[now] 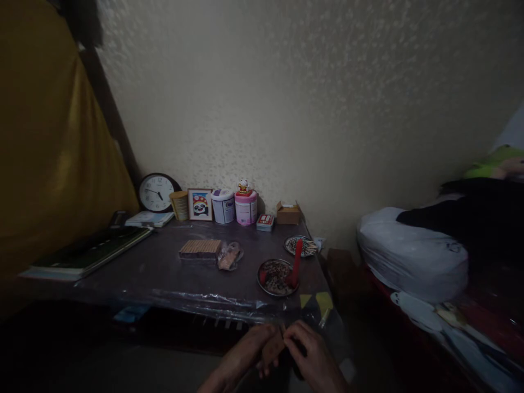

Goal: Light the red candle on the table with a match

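Note:
Below the table's front edge, my left hand point(251, 349) is closed around a small flat brown piece, perhaps cardboard point(273, 348), with faint dark marks on its face. My right hand point(309, 349) is pinched at the upper right edge of that piece; whatever its fingertips grip is too small and dark to name. Just beyond the hands, a round metal dish point(271, 292) holds dark and pale bits and a red-handled tool point(297, 259). Behind it, a second dish point(293, 251) carries several thin sticks point(311, 248).
On the plastic-covered table point(164, 267) lie a block of stacked brown pieces point(200, 248) and a clear bag with tan contents point(230, 256). At the back stand a clock point(156, 192), tubs point(246, 210) and a cardboard box point(288, 214). A white bundle point(409, 254) sits right.

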Motion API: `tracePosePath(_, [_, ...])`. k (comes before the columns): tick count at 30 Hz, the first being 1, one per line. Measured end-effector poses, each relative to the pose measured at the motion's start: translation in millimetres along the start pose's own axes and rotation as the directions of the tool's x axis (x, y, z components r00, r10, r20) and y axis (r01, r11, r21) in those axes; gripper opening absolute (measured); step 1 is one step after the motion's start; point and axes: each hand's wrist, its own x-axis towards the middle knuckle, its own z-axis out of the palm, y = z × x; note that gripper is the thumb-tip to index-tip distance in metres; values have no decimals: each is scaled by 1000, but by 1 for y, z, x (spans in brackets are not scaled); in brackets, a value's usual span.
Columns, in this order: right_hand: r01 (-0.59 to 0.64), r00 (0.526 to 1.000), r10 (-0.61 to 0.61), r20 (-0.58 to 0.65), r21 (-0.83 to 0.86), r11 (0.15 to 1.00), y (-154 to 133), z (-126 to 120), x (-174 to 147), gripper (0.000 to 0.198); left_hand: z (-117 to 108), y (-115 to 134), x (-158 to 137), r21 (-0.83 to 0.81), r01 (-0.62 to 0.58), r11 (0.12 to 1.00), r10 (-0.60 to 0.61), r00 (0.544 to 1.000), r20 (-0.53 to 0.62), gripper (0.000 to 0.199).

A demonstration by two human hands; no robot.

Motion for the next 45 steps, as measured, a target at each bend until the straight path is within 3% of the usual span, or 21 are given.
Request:
tracePosePath(5, [9,1000,-9,9,43,999,-1,-1,0,17,0,1,-2,-19,2,1000,-2,1000,-11,48])
tracePosePath(25, [46,998,-44,42,-46,998,8,6,-5,14,-6,-11,4,-1,16,1000,-16,1000,20,49])
tracePosePath(35, [-1,997,3,75,-36,999,5,2,-3,14,-2,-5,1,65,52,997,-51,999,-18,48])
tracePosePath(41, [13,998,-9,67,-60,998,4,4,-4,14,-1,-2,1,120,28,992,-29,1000,7,49])
tracePosePath(45, [8,998,-3,61,-84,996,-2,2,-4,14,-1,1,-4,122,-23,992,17,999,49,39])
